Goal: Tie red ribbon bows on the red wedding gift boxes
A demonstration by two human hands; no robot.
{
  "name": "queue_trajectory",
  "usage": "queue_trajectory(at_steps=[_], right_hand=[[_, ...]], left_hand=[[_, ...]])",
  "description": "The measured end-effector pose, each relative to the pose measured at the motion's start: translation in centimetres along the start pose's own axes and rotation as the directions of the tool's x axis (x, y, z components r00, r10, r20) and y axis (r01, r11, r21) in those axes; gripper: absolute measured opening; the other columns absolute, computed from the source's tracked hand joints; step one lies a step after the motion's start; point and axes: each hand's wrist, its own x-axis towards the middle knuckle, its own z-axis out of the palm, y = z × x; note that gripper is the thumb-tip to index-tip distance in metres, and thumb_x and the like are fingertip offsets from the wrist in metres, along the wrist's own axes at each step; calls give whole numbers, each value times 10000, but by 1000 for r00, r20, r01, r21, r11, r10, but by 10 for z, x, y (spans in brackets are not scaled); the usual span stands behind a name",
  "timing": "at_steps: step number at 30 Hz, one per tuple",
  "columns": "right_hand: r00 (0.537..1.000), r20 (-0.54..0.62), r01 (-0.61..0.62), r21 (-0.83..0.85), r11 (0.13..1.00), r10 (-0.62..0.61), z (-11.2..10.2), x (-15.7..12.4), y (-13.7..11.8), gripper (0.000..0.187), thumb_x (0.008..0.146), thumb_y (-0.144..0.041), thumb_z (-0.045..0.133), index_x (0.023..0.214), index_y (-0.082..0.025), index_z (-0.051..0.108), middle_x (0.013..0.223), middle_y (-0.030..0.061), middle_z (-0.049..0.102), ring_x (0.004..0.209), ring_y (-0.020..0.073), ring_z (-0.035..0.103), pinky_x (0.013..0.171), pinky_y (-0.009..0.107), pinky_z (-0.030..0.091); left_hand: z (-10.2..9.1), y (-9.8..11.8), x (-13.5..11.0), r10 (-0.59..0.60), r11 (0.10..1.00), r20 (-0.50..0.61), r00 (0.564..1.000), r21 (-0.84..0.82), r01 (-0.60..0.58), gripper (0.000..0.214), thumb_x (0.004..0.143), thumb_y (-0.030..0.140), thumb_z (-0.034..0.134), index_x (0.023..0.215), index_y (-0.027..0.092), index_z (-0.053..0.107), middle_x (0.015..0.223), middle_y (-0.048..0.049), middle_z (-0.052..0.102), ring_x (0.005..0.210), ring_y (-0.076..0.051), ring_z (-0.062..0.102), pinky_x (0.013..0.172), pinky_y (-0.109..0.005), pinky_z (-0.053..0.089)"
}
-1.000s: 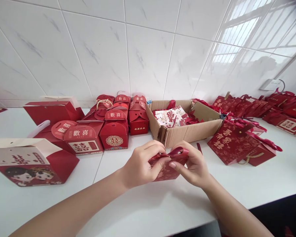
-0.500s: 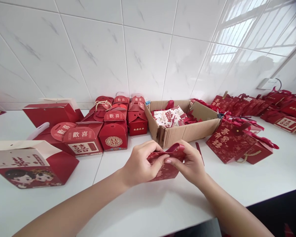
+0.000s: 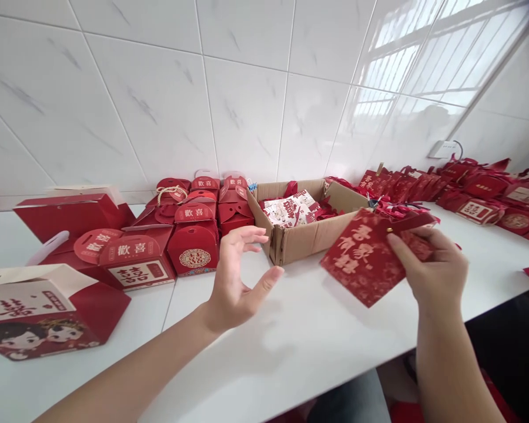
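My right hand [image 3: 436,264] pinches a red paper gift bag [image 3: 357,255] near its top edge, the thumb beside a small gold clasp. The bag is tilted, with pale gold characters on its face and a shadow below it on the white table. My left hand [image 3: 238,279] is empty, its fingers curved and spread from the thumb. It hovers in front of the cardboard box [image 3: 304,241], to the left of the bag. White and red printed packets [image 3: 291,208] and red ribbons lie inside that box.
Red gift boxes [image 3: 136,258] crowd the table's left side. A larger box with cartoon faces [image 3: 39,329] stands at the near left. More red bags [image 3: 392,182] and boxes [image 3: 480,185] line the tiled wall at right. The table's front edge runs below my hands.
My left hand has let go of the bag and opened. My right hand has moved to the right and now holds a bag there alone. The view has turned slightly rightward.
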Motion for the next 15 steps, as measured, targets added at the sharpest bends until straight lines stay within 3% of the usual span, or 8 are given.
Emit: queue_trajectory(at_steps=[3, 7, 11, 15], right_hand=[[989, -132, 35, -236, 971, -68, -1, 13, 36, 329, 670, -416, 704, 878, -166, 651, 819, 77, 676, 731, 239, 621, 744, 407, 508], [992, -56, 89, -341, 936, -115, 15, 10, 68, 321, 738, -403, 630, 916, -135, 628, 890, 125, 676, 813, 274, 631, 780, 421, 492], [983, -72, 133, -336, 932, -166, 24, 1, 74, 393, 769, -457, 598, 989, -131, 582, 954, 145, 634, 888, 293, 607, 816, 450, 473], [924, -217, 251, -278, 927, -315, 14, 3, 61, 656, 733, -536, 582, 1207, -116, 408, 1193, 247, 446, 1124, 358, 455, 918, 526, 399]], left_hand=[[1, 2, 0, 0, 1000, 10, 1000, 8, -1, 478, 782, 189, 625, 1187, 225, 372, 1146, -112, 497, 989, -211, 578, 791, -371, 496], [3, 8, 1, 28, 998, 29, 999, 47, -29, 472, 767, 145, 619, 1173, 222, 392, 1128, -106, 503, 952, -204, 579, 759, -360, 500], [-3, 25, 1, -16, 990, 62, 998, 140, 7, 456, 777, 144, 601, 1176, 219, 394, 1151, -105, 488, 1010, -215, 549, 791, -370, 500], [-35, 44, -10, 6, 931, 135, 991, 362, -55, 520, 754, 128, 618, 1212, 214, 388, 1202, -116, 480, 1129, -264, 491, 898, -436, 472]])
